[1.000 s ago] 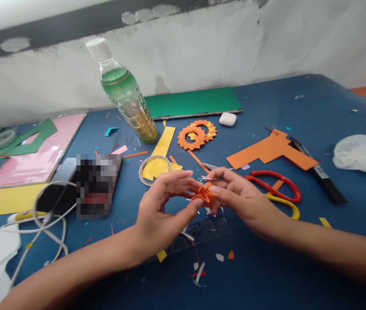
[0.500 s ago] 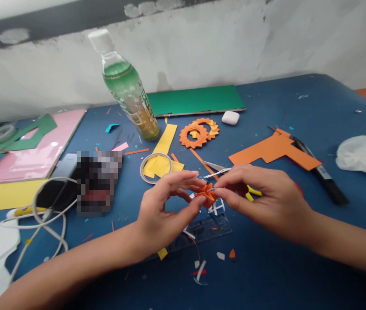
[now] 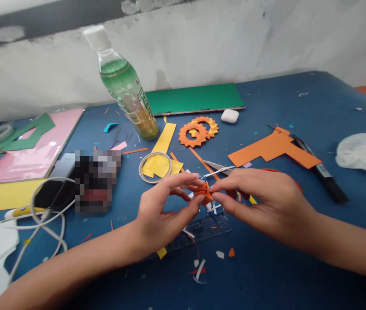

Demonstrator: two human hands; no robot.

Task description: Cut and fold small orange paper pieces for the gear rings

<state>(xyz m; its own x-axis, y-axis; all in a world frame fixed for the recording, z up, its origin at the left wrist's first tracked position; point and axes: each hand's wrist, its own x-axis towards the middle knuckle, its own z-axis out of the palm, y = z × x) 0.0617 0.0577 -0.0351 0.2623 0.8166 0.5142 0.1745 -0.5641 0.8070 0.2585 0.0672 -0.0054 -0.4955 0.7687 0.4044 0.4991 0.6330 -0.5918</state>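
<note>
A small folded orange paper piece [image 3: 206,192] is held over the blue table, its pleats spread in a star-like shape. My left hand [image 3: 166,211] pinches its left side between thumb and fingers. From the right, the thumb and forefinger of my right hand [image 3: 263,202] close on its edge; whether they also hold some small part there I cannot make out. Under my hands lie white paper strips [image 3: 214,207] and a clear plastic ruler [image 3: 208,228]. Scissors [image 3: 218,167] lie behind my right hand, which partly hides them.
Behind stand a green-capped-label drink bottle [image 3: 127,97] and a green board [image 3: 195,98]. Interlocked orange paper rings [image 3: 193,134], a tape roll [image 3: 140,165], a white case [image 3: 229,116], an orange cut-out [image 3: 266,148] and a black marker [image 3: 331,183] lie around. A white cable [image 3: 36,193] loops at left.
The right thumb and forefinger have moved slightly left, closer against the orange piece. The piece looks narrower and turned a little. My left hand keeps its grip almost unmoved.
</note>
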